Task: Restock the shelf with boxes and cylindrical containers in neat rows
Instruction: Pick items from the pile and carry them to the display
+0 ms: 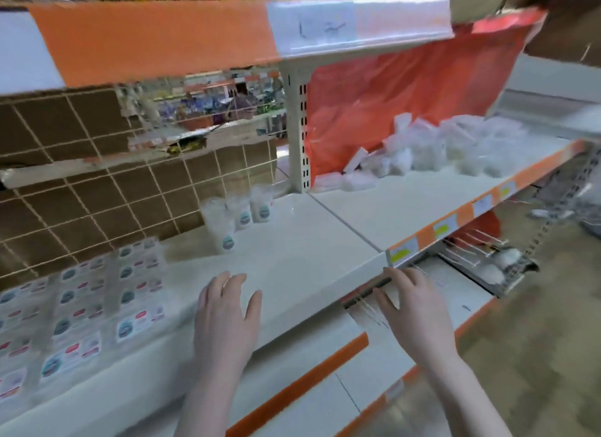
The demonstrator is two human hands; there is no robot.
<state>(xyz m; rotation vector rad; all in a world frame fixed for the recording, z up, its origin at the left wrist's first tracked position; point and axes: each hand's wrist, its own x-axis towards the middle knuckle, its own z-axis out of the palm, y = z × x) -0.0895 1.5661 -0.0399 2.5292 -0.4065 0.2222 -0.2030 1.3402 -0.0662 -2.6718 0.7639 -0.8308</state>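
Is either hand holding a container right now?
No: the left hand and right hand both show spread fingers over the white shelf, holding nothing.

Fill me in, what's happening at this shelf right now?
A person is restocking a store shelf. Neither hand holds anything: the left hand hovers open over the bare white middle of the shelf, and the right hand reaches open at its front edge. Three clear cylindrical containers stand in a short row at the back, labelled flat packs lie in rows to the left, and loose clear bags are piled on the right section.
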